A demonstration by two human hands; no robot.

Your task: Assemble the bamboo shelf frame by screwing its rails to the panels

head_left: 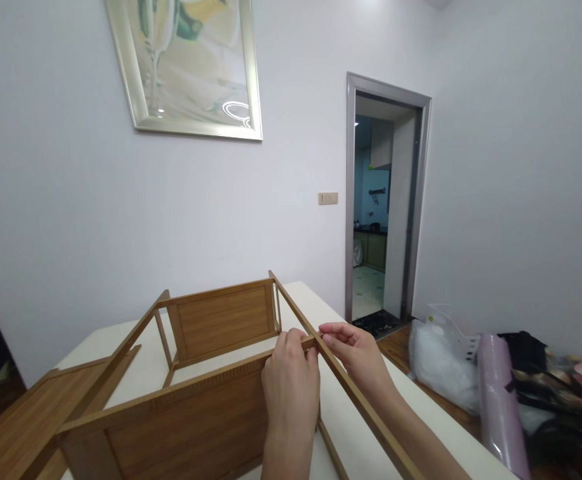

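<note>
The top edge of a brown, slatted-grain wooden panel (185, 430) is gripped near its right end by the left hand (291, 373). Just beyond, at the outer side of a long, slim brown wooden rail (355, 391), the fingertips of the right hand (353, 348) are held close together; whether anything is pinched there cannot be told. The frame is supported on a white tabletop (298, 293), and a second brown wooden panel (223, 320) is set at its far end.
</note>
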